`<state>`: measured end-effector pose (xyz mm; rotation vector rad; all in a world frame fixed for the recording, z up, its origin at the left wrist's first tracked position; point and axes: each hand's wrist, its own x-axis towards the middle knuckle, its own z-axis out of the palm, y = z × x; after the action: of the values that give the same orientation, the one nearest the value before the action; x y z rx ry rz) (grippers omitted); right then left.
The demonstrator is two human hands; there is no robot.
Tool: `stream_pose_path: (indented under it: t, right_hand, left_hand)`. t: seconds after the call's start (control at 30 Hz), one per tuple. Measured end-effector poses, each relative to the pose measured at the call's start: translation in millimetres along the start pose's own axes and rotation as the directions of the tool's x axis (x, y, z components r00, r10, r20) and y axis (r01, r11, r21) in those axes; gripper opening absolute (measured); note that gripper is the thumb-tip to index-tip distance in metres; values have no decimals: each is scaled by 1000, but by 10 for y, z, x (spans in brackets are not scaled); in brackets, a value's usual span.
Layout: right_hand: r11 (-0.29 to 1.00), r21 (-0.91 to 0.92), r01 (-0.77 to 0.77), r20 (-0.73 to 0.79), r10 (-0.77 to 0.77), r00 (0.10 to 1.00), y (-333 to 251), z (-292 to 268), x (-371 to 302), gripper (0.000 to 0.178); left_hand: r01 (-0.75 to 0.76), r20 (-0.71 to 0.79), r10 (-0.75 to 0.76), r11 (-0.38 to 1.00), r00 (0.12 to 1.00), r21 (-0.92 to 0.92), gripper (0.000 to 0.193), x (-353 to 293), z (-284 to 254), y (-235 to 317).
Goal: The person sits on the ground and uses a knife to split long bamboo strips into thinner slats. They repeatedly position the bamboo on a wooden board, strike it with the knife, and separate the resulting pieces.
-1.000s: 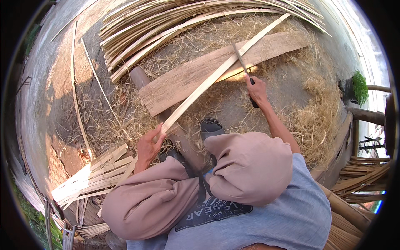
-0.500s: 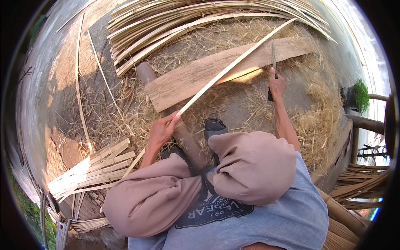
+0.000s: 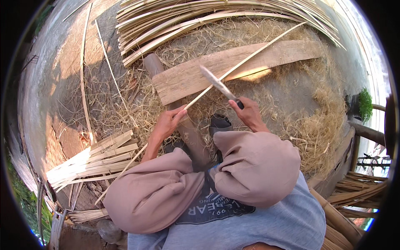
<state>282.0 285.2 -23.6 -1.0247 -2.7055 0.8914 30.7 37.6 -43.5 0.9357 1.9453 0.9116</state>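
Observation:
My left hand (image 3: 168,121) pinches a long, pale bamboo strip (image 3: 275,40), which slants from beside my left knee up to the far right, across a wooden board (image 3: 187,84). In my right hand (image 3: 248,112) is a knife (image 3: 222,87) with a black handle, fingers wrapped round it. Its blade points up and to the left and crosses over the strip, a little beyond my left hand; whether the edge touches the strip I cannot tell. The board's left end rests on a brown log or pole (image 3: 154,64).
A big bundle of bamboo strips (image 3: 216,18) lies beyond the board. Shorter split pieces (image 3: 91,160) are piled at the left, near two loose strips (image 3: 84,75). Curly shavings (image 3: 325,121) cover much of the ground. A green plant (image 3: 365,104) stands at the right.
My right hand has swung the knife leftward and nearer, from the board's right end to over the strip. The strip has turned in my left hand and its narrower side shows.

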Motion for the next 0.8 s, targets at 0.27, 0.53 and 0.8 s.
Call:
stream_pose_path:
  t: [0.27,0.53,0.8]
  right_hand:
    - [997,-25,72,-39,-73,997,51,-176,92,55]
    - [948,76,-309,-308,317,897,800,-517,416,63]
    - [881,117,-458,-272,472,838,1332,-846,618,73]
  left_hand:
    - [69,3,-69,995,998,78,42,54,-75,388]
    - [126,2,-127,984,992,123,37,-316,-225,331]
    - [114,-141,-78,957,987,266,48,-1574,-958,-458]
